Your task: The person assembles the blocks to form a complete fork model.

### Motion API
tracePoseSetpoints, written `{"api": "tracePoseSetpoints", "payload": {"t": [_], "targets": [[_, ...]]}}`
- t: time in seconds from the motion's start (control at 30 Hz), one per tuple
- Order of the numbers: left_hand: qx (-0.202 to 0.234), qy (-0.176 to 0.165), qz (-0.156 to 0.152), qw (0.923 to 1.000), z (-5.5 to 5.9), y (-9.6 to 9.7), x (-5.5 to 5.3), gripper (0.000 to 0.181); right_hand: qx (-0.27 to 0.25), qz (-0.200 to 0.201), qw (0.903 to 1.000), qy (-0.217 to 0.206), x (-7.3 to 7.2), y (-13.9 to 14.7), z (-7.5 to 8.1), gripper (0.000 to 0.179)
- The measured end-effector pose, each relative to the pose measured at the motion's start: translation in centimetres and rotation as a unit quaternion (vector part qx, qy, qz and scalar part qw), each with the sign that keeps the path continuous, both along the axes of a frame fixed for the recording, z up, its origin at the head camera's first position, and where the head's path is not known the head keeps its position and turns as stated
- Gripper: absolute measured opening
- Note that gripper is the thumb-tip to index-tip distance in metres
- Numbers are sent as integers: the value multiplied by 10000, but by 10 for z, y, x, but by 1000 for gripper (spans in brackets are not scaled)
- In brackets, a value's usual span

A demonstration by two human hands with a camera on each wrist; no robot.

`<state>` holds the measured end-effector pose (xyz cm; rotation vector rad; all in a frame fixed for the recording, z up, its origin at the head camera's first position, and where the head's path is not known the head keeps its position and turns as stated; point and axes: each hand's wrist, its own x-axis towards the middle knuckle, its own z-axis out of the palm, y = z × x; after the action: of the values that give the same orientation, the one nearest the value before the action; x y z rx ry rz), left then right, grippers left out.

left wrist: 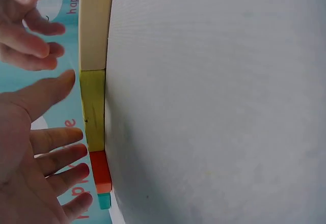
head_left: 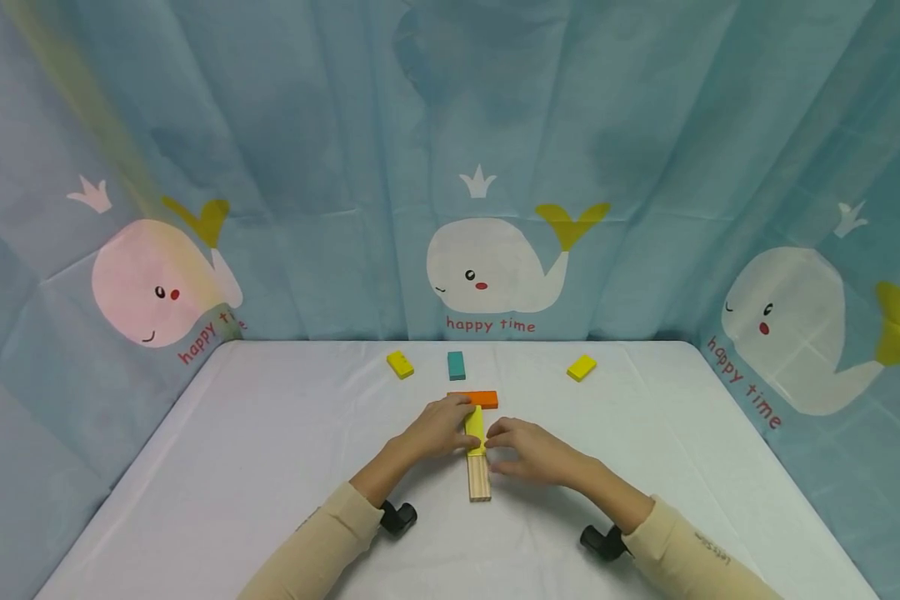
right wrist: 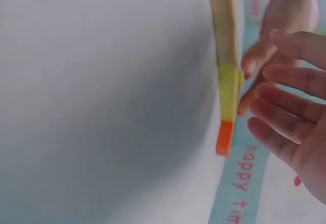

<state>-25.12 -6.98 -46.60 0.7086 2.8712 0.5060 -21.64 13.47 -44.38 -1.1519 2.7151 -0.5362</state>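
A plain wooden block [head_left: 479, 479], a yellow block [head_left: 475, 427] and an orange block [head_left: 484, 399] form a line on the white table, the orange one lying crosswise at the far end. My left hand [head_left: 438, 429] is over the left side of the yellow block, thumb and fingertips close to its top. Its spread fingers [left wrist: 61, 151] show in the left wrist view. Just right of the yellow block is my right hand [head_left: 532, 452], with its loosely bent fingers [right wrist: 285, 117] holding nothing. Part of the orange block is hidden behind the left fingers.
Beyond the orange block lies a teal block [head_left: 456, 365]. One small yellow block [head_left: 401, 364] is at the back left, another yellow block [head_left: 581, 367] at the back right. A blue curtain [head_left: 330, 275] with whale prints hangs around the table [head_left: 217, 467].
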Motion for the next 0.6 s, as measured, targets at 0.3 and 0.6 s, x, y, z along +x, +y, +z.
{"api": "tracePoseSetpoints", "payload": {"t": [0.3,0.6], "targets": [[-294,-241,-308,9988,3,-1,2,82,-213,-362,9991,35,-21,14,14,31],[-214,-385,-237,9987,2,-2,2,85,-333,-923,9952,-8,-48,31,28,31]]}}
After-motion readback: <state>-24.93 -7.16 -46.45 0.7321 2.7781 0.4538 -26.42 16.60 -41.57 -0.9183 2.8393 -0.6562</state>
